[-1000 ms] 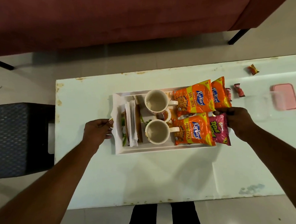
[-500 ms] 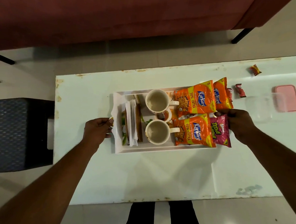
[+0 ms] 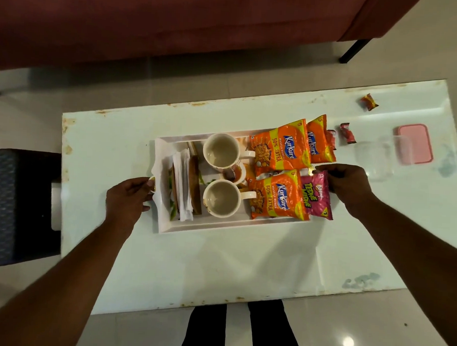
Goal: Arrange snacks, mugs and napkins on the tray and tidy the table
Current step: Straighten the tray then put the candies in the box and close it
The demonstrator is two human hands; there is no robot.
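A white tray [image 3: 214, 226] sits mid-table. It holds two white mugs [image 3: 221, 150] [image 3: 222, 198], a stack of white napkins [image 3: 182, 186] at its left end, three orange Kurkure packets [image 3: 281, 149] [image 3: 278, 195] [image 3: 319, 140] and a pink snack packet [image 3: 316, 196] overhanging its right end. My left hand [image 3: 128, 199] grips the tray's left edge. My right hand [image 3: 347, 185] is closed at the tray's right end, touching the pink packet; the rim there is hidden under the packets.
Two small red wrapped candies [image 3: 368, 102] [image 3: 348, 133] lie on the white table [image 3: 217, 265] to the right. A clear container [image 3: 381, 161] with a pink lid [image 3: 415, 143] stands far right. A maroon sofa [image 3: 177, 22] is beyond, a dark chair [image 3: 14, 204] at left.
Both hands stay at the tray's ends. The view has shifted slightly; the tray and its contents keep their places.
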